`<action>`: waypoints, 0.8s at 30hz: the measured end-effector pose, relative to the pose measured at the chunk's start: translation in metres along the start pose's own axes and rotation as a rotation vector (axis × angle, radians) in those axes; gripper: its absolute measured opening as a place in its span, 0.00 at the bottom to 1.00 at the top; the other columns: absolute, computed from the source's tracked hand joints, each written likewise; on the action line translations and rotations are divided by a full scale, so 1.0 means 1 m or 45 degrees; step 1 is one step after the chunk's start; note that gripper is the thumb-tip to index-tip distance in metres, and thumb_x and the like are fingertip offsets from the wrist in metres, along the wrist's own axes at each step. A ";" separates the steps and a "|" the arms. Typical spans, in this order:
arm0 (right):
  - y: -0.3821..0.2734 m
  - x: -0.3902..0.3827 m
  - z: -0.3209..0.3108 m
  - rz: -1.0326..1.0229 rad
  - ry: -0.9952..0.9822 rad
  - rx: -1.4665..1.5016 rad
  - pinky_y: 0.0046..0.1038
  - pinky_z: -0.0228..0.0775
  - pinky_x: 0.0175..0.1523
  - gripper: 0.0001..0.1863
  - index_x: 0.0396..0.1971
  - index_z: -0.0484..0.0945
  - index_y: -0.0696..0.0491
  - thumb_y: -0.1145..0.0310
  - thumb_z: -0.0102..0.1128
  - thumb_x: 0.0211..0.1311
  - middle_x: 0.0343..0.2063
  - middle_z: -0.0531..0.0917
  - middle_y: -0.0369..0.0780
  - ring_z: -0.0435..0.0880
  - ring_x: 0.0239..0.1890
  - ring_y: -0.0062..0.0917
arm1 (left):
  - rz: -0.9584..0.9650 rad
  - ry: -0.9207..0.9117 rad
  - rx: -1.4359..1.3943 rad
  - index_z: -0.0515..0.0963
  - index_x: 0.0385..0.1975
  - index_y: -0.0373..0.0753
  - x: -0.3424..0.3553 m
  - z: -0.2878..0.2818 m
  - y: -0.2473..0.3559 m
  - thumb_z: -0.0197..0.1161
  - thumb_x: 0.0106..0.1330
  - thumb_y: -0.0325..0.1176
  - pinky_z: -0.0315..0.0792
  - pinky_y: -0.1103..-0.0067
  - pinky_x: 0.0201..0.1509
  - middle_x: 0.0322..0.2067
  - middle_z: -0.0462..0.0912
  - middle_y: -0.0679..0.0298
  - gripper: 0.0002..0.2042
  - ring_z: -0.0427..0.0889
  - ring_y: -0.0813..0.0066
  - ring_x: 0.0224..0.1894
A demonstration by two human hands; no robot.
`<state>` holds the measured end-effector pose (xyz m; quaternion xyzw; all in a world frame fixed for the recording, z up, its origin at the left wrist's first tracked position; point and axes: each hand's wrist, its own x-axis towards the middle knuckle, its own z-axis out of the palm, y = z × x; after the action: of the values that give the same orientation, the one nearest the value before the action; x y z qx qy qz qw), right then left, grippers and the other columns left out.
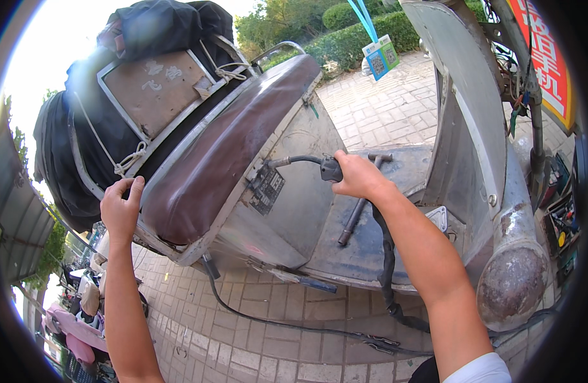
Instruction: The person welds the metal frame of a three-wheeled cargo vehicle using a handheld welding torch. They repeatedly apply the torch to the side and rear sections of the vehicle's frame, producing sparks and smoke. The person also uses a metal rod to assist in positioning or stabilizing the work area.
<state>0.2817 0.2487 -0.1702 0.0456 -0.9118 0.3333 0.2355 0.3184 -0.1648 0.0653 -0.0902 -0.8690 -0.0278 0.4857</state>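
Observation:
A grey scooter (294,210) lies tipped on its side over paving bricks. My left hand (121,207) grips the rear edge of its long brown seat (224,153), fingers curled over the rim. My right hand (358,175) is shut on a black plug (331,169) at the end of a black cable, held at a socket on the scooter's side panel. The cable (386,255) hangs under my right forearm. A T-handled metal wrench (358,207) lies on the footboard just below my right hand.
A black bag and a metal rack tied with white cord (153,89) sit behind the seat. The front shield (473,108) and rusty fender (511,281) stand at the right. Another black cable (294,325) trails over the pavement. Green hedges (364,35) lie beyond, parked vehicles (83,306) at lower left.

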 end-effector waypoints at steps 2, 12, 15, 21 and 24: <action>-0.002 0.000 -0.001 0.004 -0.011 -0.001 0.43 0.74 0.47 0.25 0.40 0.71 0.61 0.65 0.67 0.42 0.34 0.82 0.57 0.81 0.42 0.52 | 0.004 0.003 0.003 0.86 0.35 0.39 0.000 0.000 -0.001 0.64 0.62 0.54 0.74 0.71 0.48 0.37 0.86 0.57 0.21 0.84 0.60 0.42; -0.001 -0.001 0.000 -0.006 -0.010 -0.020 0.42 0.75 0.47 0.26 0.40 0.71 0.61 0.63 0.68 0.42 0.35 0.82 0.57 0.82 0.42 0.51 | -0.004 0.002 0.020 0.86 0.35 0.39 0.000 -0.001 0.001 0.65 0.62 0.54 0.74 0.70 0.48 0.36 0.86 0.57 0.21 0.83 0.59 0.42; 0.003 0.000 0.001 -0.062 0.017 0.067 0.41 0.74 0.47 0.28 0.40 0.71 0.62 0.61 0.70 0.42 0.36 0.83 0.56 0.82 0.42 0.50 | 0.009 0.011 0.004 0.86 0.35 0.39 -0.001 -0.001 0.000 0.65 0.62 0.54 0.74 0.70 0.48 0.36 0.86 0.56 0.21 0.83 0.59 0.42; 0.008 -0.001 -0.001 -0.016 -0.015 0.086 0.40 0.76 0.49 0.27 0.39 0.71 0.61 0.61 0.69 0.41 0.38 0.83 0.56 0.82 0.45 0.49 | 0.005 0.012 -0.003 0.86 0.35 0.39 -0.001 0.000 -0.002 0.65 0.62 0.53 0.74 0.71 0.49 0.36 0.86 0.56 0.21 0.83 0.60 0.42; 0.008 -0.001 -0.001 0.001 -0.020 0.088 0.39 0.74 0.48 0.29 0.42 0.72 0.64 0.61 0.70 0.41 0.37 0.82 0.58 0.82 0.43 0.49 | 0.008 0.009 -0.007 0.86 0.35 0.39 -0.001 -0.001 -0.001 0.65 0.62 0.53 0.74 0.71 0.49 0.37 0.86 0.56 0.21 0.84 0.60 0.42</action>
<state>0.2808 0.2557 -0.1751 0.0559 -0.9015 0.3644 0.2266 0.3192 -0.1660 0.0649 -0.0941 -0.8670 -0.0289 0.4886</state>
